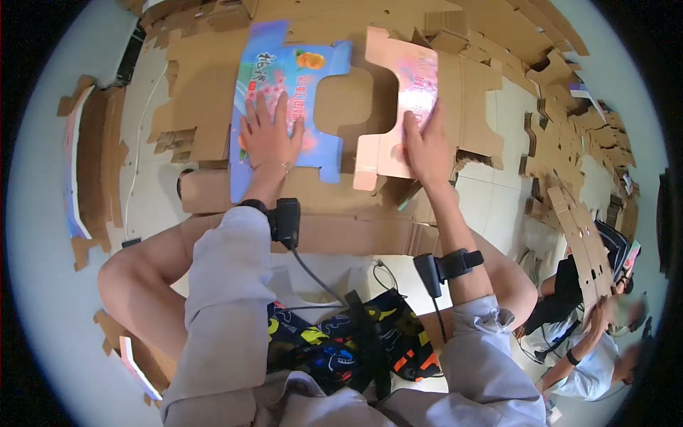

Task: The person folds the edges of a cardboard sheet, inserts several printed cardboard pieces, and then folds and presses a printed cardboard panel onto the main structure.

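Note:
A blue and purple printed cardboard piece (324, 64) with pink blossoms and an orange fruit picture lies on brown cardboard (345, 107). My left hand (272, 139) rests flat on it, fingers spread. To its right is a pink printed cardboard piece (384, 50) with a curved cutout facing the blue one. My right hand (428, 146) is at this piece's right edge, the thumb on top and the other fingers around the edge, partly hidden beneath.
Stacks of brown cardboard (590, 142) lie at the right. More cardboard (103, 156) stands at the left. A white cable (141, 117) runs over the floor. At the lower right, a person (590, 356) holds a long cardboard strip (580, 245).

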`<action>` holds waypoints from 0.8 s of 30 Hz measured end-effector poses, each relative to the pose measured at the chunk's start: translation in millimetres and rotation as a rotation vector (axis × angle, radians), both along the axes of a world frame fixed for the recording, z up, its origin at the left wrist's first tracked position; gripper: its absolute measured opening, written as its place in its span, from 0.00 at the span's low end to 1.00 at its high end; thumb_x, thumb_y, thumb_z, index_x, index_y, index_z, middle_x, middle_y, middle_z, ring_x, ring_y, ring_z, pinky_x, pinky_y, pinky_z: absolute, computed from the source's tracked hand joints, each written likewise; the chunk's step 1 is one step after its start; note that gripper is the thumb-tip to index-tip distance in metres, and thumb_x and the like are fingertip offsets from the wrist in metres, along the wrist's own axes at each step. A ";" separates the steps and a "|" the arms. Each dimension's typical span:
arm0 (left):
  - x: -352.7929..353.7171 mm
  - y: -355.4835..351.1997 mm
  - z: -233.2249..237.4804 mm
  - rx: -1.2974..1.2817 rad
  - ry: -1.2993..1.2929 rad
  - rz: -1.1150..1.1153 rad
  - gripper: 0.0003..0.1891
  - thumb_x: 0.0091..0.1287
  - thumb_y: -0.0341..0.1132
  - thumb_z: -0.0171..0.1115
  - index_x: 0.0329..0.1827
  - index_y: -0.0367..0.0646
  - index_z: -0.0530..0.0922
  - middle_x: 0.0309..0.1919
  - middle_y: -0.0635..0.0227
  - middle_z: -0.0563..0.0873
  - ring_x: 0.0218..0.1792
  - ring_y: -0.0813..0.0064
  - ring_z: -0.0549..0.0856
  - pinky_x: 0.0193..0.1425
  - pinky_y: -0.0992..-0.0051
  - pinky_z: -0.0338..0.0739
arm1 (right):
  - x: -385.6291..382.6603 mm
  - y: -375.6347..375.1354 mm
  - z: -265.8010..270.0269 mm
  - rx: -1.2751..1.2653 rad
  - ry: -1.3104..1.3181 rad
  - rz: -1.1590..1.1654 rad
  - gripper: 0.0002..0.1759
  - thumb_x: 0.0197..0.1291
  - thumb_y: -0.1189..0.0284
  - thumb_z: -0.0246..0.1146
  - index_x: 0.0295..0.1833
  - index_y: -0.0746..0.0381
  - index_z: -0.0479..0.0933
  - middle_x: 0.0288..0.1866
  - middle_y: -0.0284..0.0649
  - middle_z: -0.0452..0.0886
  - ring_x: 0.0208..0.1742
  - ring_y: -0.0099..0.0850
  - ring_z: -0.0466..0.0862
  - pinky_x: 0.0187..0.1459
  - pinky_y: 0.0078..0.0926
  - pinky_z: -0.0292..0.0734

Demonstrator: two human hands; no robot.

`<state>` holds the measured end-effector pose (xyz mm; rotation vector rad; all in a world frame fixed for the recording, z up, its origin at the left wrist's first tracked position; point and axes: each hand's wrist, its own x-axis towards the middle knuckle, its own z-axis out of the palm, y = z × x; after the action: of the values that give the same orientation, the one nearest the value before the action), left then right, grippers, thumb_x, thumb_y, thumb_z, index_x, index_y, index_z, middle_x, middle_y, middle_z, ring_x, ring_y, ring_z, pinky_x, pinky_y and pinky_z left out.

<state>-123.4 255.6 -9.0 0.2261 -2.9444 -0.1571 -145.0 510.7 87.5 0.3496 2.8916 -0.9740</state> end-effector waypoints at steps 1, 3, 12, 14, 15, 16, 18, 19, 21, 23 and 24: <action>-2.0 1.4 0.8 -0.007 -0.003 0.008 0.31 0.65 0.54 0.52 0.73 0.63 0.60 0.73 0.56 0.57 0.74 0.51 0.52 0.73 0.49 0.48 | 0.2 -0.6 0.3 -0.002 0.021 0.002 0.42 0.62 0.50 0.53 0.72 0.66 0.50 0.59 0.63 0.71 0.54 0.57 0.77 0.54 0.46 0.72; -3.3 1.0 -1.2 -0.015 0.025 -0.003 0.32 0.65 0.55 0.52 0.72 0.63 0.61 0.72 0.56 0.57 0.74 0.51 0.52 0.72 0.48 0.49 | -0.8 1.1 -8.5 0.001 0.082 0.010 0.42 0.62 0.51 0.54 0.72 0.66 0.50 0.58 0.63 0.72 0.52 0.57 0.78 0.53 0.47 0.72; -2.4 0.2 -5.3 -0.058 0.057 -0.017 0.32 0.65 0.57 0.50 0.73 0.64 0.60 0.73 0.55 0.57 0.73 0.50 0.54 0.72 0.49 0.49 | -1.5 -3.1 -16.4 0.164 0.113 0.002 0.43 0.61 0.48 0.54 0.72 0.65 0.50 0.52 0.64 0.75 0.43 0.58 0.81 0.44 0.49 0.76; -3.3 0.2 -6.2 -0.060 0.066 -0.020 0.32 0.65 0.57 0.50 0.73 0.64 0.60 0.73 0.55 0.57 0.73 0.49 0.55 0.72 0.48 0.50 | -1.6 -5.1 -15.3 0.144 0.099 -0.018 0.44 0.60 0.48 0.54 0.73 0.63 0.49 0.51 0.62 0.75 0.43 0.58 0.81 0.45 0.49 0.76; -2.9 0.0 -6.7 -0.059 0.070 -0.020 0.32 0.65 0.57 0.50 0.73 0.64 0.61 0.73 0.55 0.58 0.73 0.49 0.55 0.72 0.48 0.50 | -1.7 -5.8 -14.0 0.137 0.088 -0.024 0.44 0.60 0.48 0.54 0.73 0.63 0.49 0.52 0.62 0.75 0.44 0.58 0.81 0.45 0.49 0.76; -3.0 -0.1 -7.3 -0.058 0.075 -0.020 0.32 0.65 0.57 0.50 0.73 0.63 0.61 0.73 0.55 0.58 0.73 0.49 0.55 0.72 0.48 0.50 | -1.8 -6.7 -12.6 0.131 0.077 -0.029 0.43 0.60 0.48 0.54 0.73 0.62 0.49 0.52 0.61 0.75 0.44 0.58 0.81 0.46 0.49 0.75; -3.5 0.0 -7.6 -0.048 0.075 -0.022 0.31 0.65 0.57 0.50 0.72 0.63 0.61 0.72 0.55 0.58 0.73 0.49 0.55 0.72 0.48 0.50 | -1.6 -7.4 -10.1 0.122 0.062 -0.035 0.43 0.60 0.50 0.55 0.73 0.62 0.49 0.54 0.62 0.74 0.45 0.57 0.80 0.47 0.49 0.75; -3.2 -0.2 -7.7 -0.043 0.075 -0.021 0.31 0.66 0.57 0.50 0.72 0.63 0.61 0.72 0.55 0.58 0.73 0.49 0.55 0.72 0.48 0.50 | -1.9 -7.6 -9.9 0.127 0.057 -0.033 0.44 0.59 0.51 0.56 0.73 0.62 0.49 0.55 0.62 0.73 0.46 0.57 0.80 0.47 0.49 0.76; -3.3 0.0 -7.2 -0.035 0.079 -0.029 0.31 0.66 0.57 0.50 0.72 0.63 0.62 0.72 0.55 0.59 0.73 0.49 0.55 0.72 0.48 0.50 | -2.3 -8.1 -9.1 0.117 0.046 -0.030 0.44 0.59 0.52 0.57 0.73 0.62 0.48 0.55 0.63 0.72 0.46 0.57 0.80 0.47 0.48 0.76; -2.4 -0.8 -5.5 -0.035 0.079 -0.026 0.31 0.66 0.56 0.49 0.72 0.62 0.62 0.72 0.55 0.59 0.73 0.49 0.55 0.72 0.48 0.50 | -2.0 -9.2 -7.7 0.089 0.034 -0.025 0.44 0.59 0.52 0.57 0.73 0.62 0.48 0.56 0.63 0.71 0.47 0.57 0.80 0.48 0.48 0.76; -2.4 -0.1 -4.6 -0.037 0.078 -0.023 0.31 0.66 0.57 0.49 0.72 0.62 0.62 0.71 0.55 0.59 0.73 0.49 0.55 0.72 0.48 0.50 | -1.6 -10.0 -7.9 0.098 0.031 -0.018 0.44 0.59 0.52 0.57 0.73 0.63 0.48 0.56 0.63 0.71 0.48 0.57 0.79 0.49 0.48 0.75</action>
<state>-125.8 255.5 -13.5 0.1768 -2.8700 -0.1112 -146.6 500.7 79.6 0.3698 2.9766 -0.8501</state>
